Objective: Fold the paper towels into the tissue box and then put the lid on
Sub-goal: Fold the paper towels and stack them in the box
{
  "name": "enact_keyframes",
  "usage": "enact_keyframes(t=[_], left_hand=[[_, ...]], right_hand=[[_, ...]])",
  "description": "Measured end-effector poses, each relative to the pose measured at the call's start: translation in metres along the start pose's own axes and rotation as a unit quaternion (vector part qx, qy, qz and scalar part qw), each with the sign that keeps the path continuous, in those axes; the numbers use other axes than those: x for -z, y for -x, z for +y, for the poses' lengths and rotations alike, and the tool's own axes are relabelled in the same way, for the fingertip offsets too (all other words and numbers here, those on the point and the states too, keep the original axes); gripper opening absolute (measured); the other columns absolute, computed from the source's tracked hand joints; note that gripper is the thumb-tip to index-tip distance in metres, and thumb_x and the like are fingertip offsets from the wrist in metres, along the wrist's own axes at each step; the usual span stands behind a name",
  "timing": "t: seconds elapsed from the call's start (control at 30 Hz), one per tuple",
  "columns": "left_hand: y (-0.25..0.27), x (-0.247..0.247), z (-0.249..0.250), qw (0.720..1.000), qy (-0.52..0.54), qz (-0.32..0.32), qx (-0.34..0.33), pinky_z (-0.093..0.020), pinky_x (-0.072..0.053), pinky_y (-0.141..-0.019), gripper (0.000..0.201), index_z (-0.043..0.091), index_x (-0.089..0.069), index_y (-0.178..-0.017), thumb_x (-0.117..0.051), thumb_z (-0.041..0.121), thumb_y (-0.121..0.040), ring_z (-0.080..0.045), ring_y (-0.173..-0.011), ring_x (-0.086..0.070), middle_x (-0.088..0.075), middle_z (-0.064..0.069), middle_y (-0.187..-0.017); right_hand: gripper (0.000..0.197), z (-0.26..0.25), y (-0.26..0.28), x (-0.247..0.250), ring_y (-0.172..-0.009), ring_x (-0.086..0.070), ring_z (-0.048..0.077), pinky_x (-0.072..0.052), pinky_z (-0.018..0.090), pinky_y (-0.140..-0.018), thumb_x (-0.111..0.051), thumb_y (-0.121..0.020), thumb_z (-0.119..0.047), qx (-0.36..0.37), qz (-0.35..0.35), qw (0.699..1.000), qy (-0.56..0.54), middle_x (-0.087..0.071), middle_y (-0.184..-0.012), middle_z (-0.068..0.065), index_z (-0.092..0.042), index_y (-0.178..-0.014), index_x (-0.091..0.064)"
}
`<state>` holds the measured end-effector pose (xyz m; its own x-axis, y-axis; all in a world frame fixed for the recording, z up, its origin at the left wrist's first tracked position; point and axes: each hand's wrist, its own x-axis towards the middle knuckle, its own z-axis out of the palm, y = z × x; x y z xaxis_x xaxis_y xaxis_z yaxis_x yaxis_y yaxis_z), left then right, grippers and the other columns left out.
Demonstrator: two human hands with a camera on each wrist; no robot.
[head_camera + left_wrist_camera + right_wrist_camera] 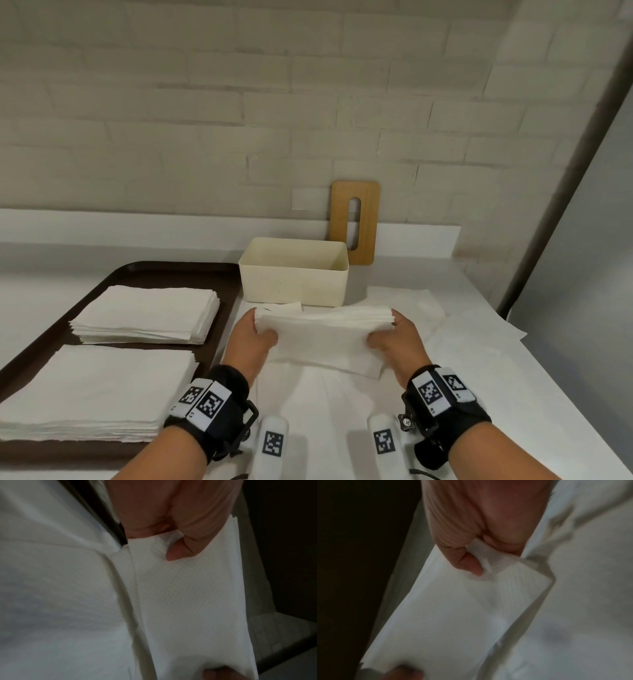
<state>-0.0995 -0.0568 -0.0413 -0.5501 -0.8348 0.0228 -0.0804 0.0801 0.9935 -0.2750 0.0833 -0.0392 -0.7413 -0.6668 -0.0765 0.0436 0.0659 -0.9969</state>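
A folded stack of white paper towels (323, 337) is held just above the counter, right in front of the open cream tissue box (294, 272). My left hand (255, 334) grips its left end and my right hand (394, 334) grips its right end, thumbs on top. The left wrist view shows my thumb pressed on the towel stack (188, 595), and the right wrist view shows the same on the towel stack (453, 615). The wooden lid (355, 222) with a slot leans upright against the wall behind the box.
A dark tray (144, 270) at the left carries two piles of flat paper towels (147, 313), (92, 390). Loose white sheets (428, 308) lie spread on the white counter under and right of my hands. The brick wall stands close behind.
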Motion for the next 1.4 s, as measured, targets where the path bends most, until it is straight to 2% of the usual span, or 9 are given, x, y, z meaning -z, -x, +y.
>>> enact_keyframes(t=[0.13, 0.47, 0.6, 0.7, 0.87, 1.0, 1.13, 1.3, 1.4], left_hand=[[-0.003, -0.003, 0.013, 0.998, 0.004, 0.016, -0.053, -0.021, -0.04, -0.066, 0.032, 0.018, -0.05, -0.081, -0.045, -0.014, -0.082, -0.011, -0.078, -0.052, -0.056, -0.002, -0.083], [-0.011, 0.005, -0.02, 0.998, -0.034, -0.031, 0.041, -0.037, -0.05, -0.089, 0.041, 0.012, -0.054, -0.115, -0.066, -0.003, -0.078, -0.025, -0.104, -0.06, -0.064, -0.006, -0.108], [-0.014, 0.004, -0.013, 1.0, -0.004, -0.007, 0.021, -0.024, -0.047, -0.068, 0.038, 0.017, -0.055, -0.101, -0.059, -0.013, -0.077, -0.019, -0.089, -0.061, -0.063, -0.002, -0.093], [-0.016, 0.005, -0.015, 0.999, -0.008, -0.047, 0.024, -0.023, -0.047, -0.072, 0.046, 0.018, -0.053, -0.104, -0.063, -0.014, -0.073, -0.017, -0.095, -0.06, -0.062, -0.002, -0.1], [-0.014, 0.007, -0.018, 0.996, -0.053, -0.075, 0.01, -0.022, -0.046, -0.082, 0.034, 0.016, -0.056, -0.115, -0.067, 0.013, -0.082, -0.018, -0.103, -0.06, -0.064, -0.001, -0.11], [-0.014, 0.009, 0.009, 0.992, -0.079, -0.082, -0.044, -0.015, -0.05, -0.075, 0.026, 0.025, -0.061, -0.099, -0.069, 0.01, -0.08, -0.009, -0.094, -0.064, -0.067, 0.01, -0.097], [-0.014, 0.009, 0.049, 0.98, -0.091, -0.131, -0.117, -0.014, -0.051, -0.061, 0.024, 0.026, -0.066, -0.082, -0.075, 0.006, -0.073, -0.003, -0.076, -0.066, -0.07, 0.01, -0.081], [-0.018, 0.004, 0.07, 0.98, 0.062, -0.018, -0.186, -0.018, -0.051, -0.063, 0.045, 0.028, -0.059, -0.091, -0.079, -0.002, -0.065, -0.005, -0.077, -0.061, -0.061, 0.006, -0.086], [-0.02, 0.0, 0.055, 0.976, 0.181, -0.03, -0.12, -0.028, -0.056, -0.073, 0.058, 0.02, -0.052, -0.112, -0.079, 0.003, -0.063, -0.017, -0.097, -0.064, -0.063, -0.004, -0.107]], right_hand=[[0.04, -0.011, -0.001, -0.004, -0.074, -0.056, 0.018, -0.046, 0.029, -0.068, -0.049, -0.07, 0.022, 0.064, 0.01, 0.998, 0.017, -0.06, -0.077, 0.004, -0.016, -0.078, -0.057], [0.041, 0.01, -0.007, -0.003, -0.086, -0.062, 0.03, -0.051, 0.038, -0.078, -0.056, -0.066, 0.018, 0.0, 0.011, 1.0, 0.017, -0.067, -0.089, 0.01, -0.017, -0.086, -0.062], [0.042, 0.0, -0.01, -0.004, -0.08, -0.058, 0.024, -0.049, 0.034, -0.073, -0.056, -0.06, 0.015, 0.022, 0.005, 1.0, -0.016, -0.062, -0.084, 0.006, -0.019, -0.083, -0.059], [0.05, 0.004, -0.012, -0.004, -0.082, -0.057, 0.023, -0.049, 0.032, -0.067, -0.058, -0.051, 0.008, 0.012, -0.011, 1.0, -0.01, -0.059, -0.089, 0.004, -0.024, -0.088, -0.054], [0.048, 0.002, -0.012, 0.0, -0.091, -0.061, 0.026, -0.052, 0.031, -0.071, -0.069, -0.064, 0.015, 0.044, 0.002, 0.997, 0.058, -0.062, -0.097, 0.007, -0.023, -0.09, -0.055], [0.053, -0.033, -0.006, 0.004, -0.088, -0.058, 0.01, -0.048, 0.02, -0.069, -0.082, -0.062, -0.004, 0.119, -0.071, 0.961, 0.239, -0.058, -0.095, -0.008, -0.034, -0.096, -0.055], [0.052, -0.064, 0.0, -0.013, -0.094, -0.062, 0.013, -0.053, 0.03, -0.084, -0.083, -0.062, -0.019, 0.143, -0.155, 0.911, 0.356, -0.064, -0.101, -0.006, -0.035, -0.106, -0.059], [0.024, -0.07, 0.005, -0.041, -0.095, -0.068, 0.026, -0.054, 0.048, -0.087, -0.069, -0.08, -0.007, 0.139, -0.151, 0.966, 0.157, -0.07, -0.105, 0.009, -0.015, -0.102, -0.065], [0.03, -0.064, 0.006, -0.048, -0.102, -0.066, 0.022, -0.055, 0.041, -0.089, -0.062, -0.086, -0.003, 0.137, -0.139, 0.98, 0.036, -0.068, -0.112, 0.008, -0.023, -0.108, -0.06]])
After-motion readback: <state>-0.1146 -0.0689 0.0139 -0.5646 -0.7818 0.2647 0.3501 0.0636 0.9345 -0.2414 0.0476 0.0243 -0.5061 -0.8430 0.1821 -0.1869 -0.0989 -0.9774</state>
